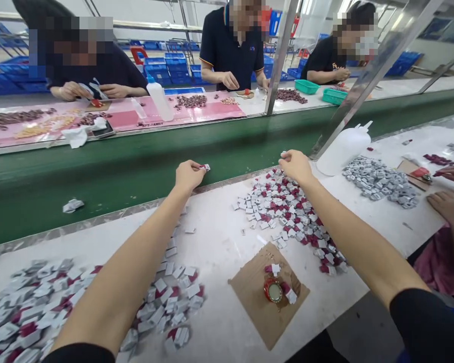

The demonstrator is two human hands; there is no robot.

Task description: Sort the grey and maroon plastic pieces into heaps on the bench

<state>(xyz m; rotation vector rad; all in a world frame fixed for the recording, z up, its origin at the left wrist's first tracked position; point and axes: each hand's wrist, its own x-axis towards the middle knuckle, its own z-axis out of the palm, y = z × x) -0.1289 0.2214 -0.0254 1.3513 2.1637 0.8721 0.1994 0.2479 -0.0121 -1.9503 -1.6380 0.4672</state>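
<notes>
My left hand (189, 175) is closed in a pinch on a small grey and dark red piece (205, 167), over the near edge of the green belt. Further right, my right hand (295, 165) pinches a small pale piece (283, 153) above the top of a pile of grey and dark red pieces (276, 206). Between my forearms a brown cardboard square (263, 322) lies on the white table, bearing a round red-rimmed item (274, 291) and two grey and red pieces. Another pile of such pieces (34, 302) spreads around my left forearm.
A green belt (109, 176) runs across beyond the table, with a crumpled pale scrap (73, 205) on it. A white bottle (344, 148) and metal post stand right of my right hand. Co-workers sit opposite; another person's hands (452, 204) are at the right.
</notes>
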